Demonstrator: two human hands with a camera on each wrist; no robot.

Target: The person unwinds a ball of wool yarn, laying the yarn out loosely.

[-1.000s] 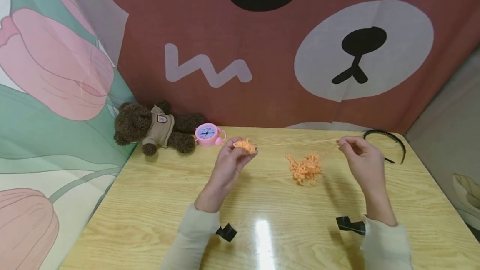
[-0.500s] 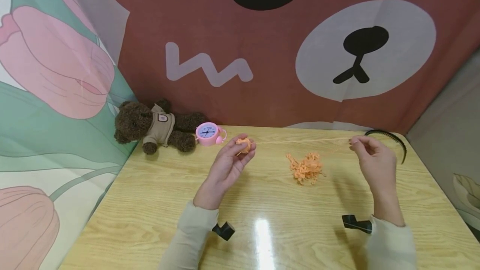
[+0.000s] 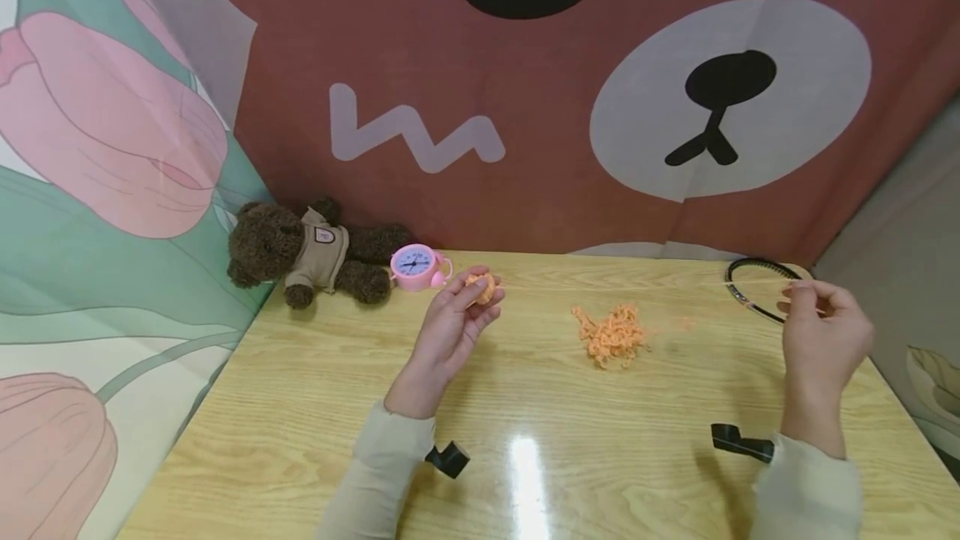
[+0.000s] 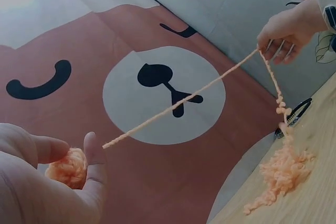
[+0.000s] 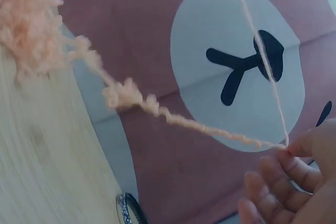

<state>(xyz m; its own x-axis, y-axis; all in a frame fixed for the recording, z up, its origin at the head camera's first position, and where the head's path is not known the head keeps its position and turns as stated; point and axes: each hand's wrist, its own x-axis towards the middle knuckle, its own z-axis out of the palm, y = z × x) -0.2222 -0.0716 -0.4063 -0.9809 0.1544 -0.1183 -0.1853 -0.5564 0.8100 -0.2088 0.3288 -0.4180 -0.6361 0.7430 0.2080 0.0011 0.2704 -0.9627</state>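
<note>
My left hand holds a small wound ball of orange yarn between thumb and fingers, above the table. From it a taut yarn strand runs across to my right hand, which pinches it between thumb and forefinger. Beyond that pinch, a crinkled length of yarn slopes down to a loose, curly heap of orange yarn on the table between my hands.
A black headband lies at the back right, behind my right hand. At the back left are a brown teddy bear on its back and a pink alarm clock. A printed cloth hangs behind the wooden table.
My right hand has moved to the right, drawing the strand out longer between my hands. The left hand has turned slightly with the ball. The yarn heap stays in about the same place.
</note>
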